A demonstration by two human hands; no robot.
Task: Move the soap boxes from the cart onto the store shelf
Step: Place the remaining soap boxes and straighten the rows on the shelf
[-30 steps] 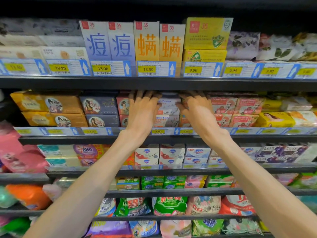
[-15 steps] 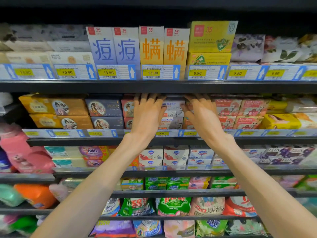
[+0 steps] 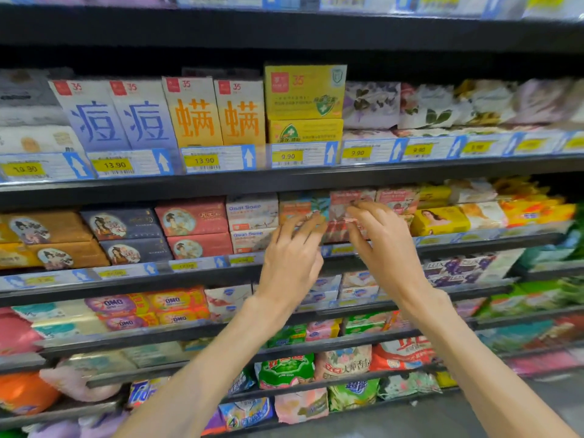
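The dark metal store shelf (image 3: 284, 184) runs across the view in several tiers, each front edge lined with white and blue price tags (image 3: 218, 159) carrying yellow price patches. On the tier above the hands stand tall white boxes with large blue characters (image 3: 120, 118), tall orange-lettered boxes (image 3: 218, 115), a stack of two yellow boxes with a green shield mark (image 3: 305, 102) and, further right, floral-wrapped packs (image 3: 410, 105). On the hands' own tier, from the left, lie brown boxes with a portrait medallion (image 3: 47, 235), dark blue portrait boxes (image 3: 126, 232), red portrait boxes (image 3: 192, 227), then a two-high stack of white goat soap boxes (image 3: 251, 221), which crowds the left side of the working spot; a yellow box showing a woman's face (image 3: 441, 220) crowds the right side. Below are orange OMO bars (image 3: 177, 306) and bagged detergents (image 3: 286, 369). Both bare forearms reach up from the lower edge, converging on the middle tier. The left hand (image 3: 292, 260) is seen back-up, its fingers loosely bent and slightly parted, tips at the face of the pink-and-red soap boxes (image 3: 343, 216). The right hand (image 3: 384, 248) sits just beside it, fingers likewise bent and a little spread, tips touching the same blurred boxes; whether either hand really clasps a box cannot be told. These boxes sit on the middle tier between the white stack and the yellow box, lying flat with their long axis running left to right along the shelf and their printed faces turned outward toward the camera.
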